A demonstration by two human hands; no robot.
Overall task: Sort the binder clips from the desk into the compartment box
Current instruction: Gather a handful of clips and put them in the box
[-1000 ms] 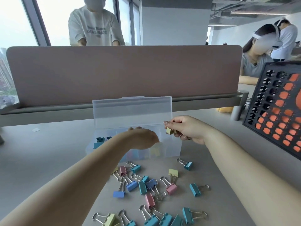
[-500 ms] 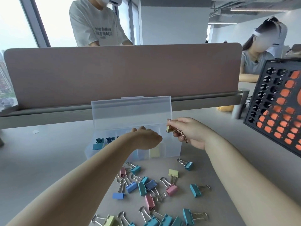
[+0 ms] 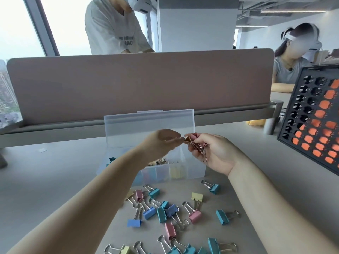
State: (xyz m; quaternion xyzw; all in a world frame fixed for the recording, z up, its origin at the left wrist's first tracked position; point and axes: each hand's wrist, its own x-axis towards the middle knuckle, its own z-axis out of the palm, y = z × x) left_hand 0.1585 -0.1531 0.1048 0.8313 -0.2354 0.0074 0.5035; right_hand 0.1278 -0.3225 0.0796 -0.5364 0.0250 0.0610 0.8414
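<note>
- Head view: the left hand reaches over the clear box, its fingertips drawn narrow and pinching a gold clip by its wire handle.
- The right hand is just beside it, palm up, fingers curled round a bunch of clips in pink and rose-gold; the gold clip sits at the front of that bunch, touching it.
- Both hands hover above the right half of the box, in front of its lid, which stands upright.
- Inside the box, teal clips lie in a left compartment, gold ones in a middle one, and yellow ones show through the front wall.
- Loose clips in teal, blue, pink and yellow lie scattered on the desk, near the front of the box.
- A brown screen stands behind the box; a black panel with orange cut-outs leans at the right.
</note>
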